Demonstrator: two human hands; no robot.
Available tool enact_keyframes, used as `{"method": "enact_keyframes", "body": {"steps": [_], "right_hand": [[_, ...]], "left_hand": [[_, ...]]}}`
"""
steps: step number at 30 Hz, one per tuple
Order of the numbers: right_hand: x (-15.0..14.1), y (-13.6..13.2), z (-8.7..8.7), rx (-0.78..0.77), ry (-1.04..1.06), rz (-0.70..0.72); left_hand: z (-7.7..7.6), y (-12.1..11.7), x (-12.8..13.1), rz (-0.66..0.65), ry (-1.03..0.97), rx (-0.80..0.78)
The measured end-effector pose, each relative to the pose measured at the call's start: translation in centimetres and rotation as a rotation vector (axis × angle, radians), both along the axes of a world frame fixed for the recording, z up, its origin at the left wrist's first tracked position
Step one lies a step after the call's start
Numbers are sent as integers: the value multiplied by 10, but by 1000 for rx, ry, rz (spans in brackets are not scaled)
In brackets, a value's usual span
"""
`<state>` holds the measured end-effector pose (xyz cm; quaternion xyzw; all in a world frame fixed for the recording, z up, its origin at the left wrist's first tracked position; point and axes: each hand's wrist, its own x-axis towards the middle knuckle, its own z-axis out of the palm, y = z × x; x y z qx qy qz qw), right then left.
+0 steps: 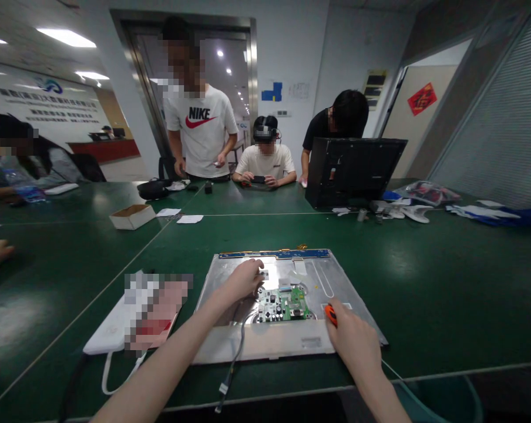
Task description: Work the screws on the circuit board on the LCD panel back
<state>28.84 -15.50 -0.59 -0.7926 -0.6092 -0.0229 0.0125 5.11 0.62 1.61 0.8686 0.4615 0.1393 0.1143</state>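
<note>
1. The right hand [353, 335] is clamped on an orange-and-black tool handle [331, 315], over the right part of the display panel [217, 346].
2. The left hand [248, 277] is bent over the panel's middle, at the far-left corner of a green circuit board [287, 304]; whether its fingertips meet or grip anything, I cannot tell.
3. The display panel lies flat on the green desk [446, 282], metal back up. A blue circuit strip [274, 254] runs along its far edge, and a cable [239, 346] trails over its near edge. A printed label [311, 341] near that edge is too small to read.
4. Left of the panel lies a white device [111, 326], partly blurred.
5. Beyond the panel, to the left, sits an open box [132, 217]; beyond it to the right, a black monitor housing [358, 170] stands upright.
6. Farther beyond the panel, a standing person's white T-shirt [204, 132] reads "NIKE" above a red swoosh.
7. Far left behind the panel, a wall sign [45, 103] carries Chinese characters, too blurred to read in full; far right, a red diamond-shaped paper [422, 98] bears a gold character.
</note>
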Motion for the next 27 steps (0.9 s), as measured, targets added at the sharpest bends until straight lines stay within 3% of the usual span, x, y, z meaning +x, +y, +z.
{"method": "enact_keyframes", "body": {"steps": [5,10,12,15,18,20,22,24,27], "right_hand": [[2,1,1,-1,29,9],[18,12,22,63,167,79],[25,21,40,183,323,101],[29,42,70,393,665,265],[26,72,87,430,1070,336],[23,95,89,357,1376,367],[19,116,84,236,1552,396],[16,134,76,128,1615,403],[14,151,60,148,1603,371]], "left_hand": [[-12,9,6,46,-25,19],[0,2,6,-2,-80,2],[8,-4,16,-107,-161,-10],[14,-11,40,-313,-220,-87],[12,-12,65,-386,-198,-109],[8,-11,76,-372,-190,-88],[5,-10,81,-361,-175,-94],[1,-9,83,-368,-159,-85],[-5,-9,83,-367,-132,-28]]}}
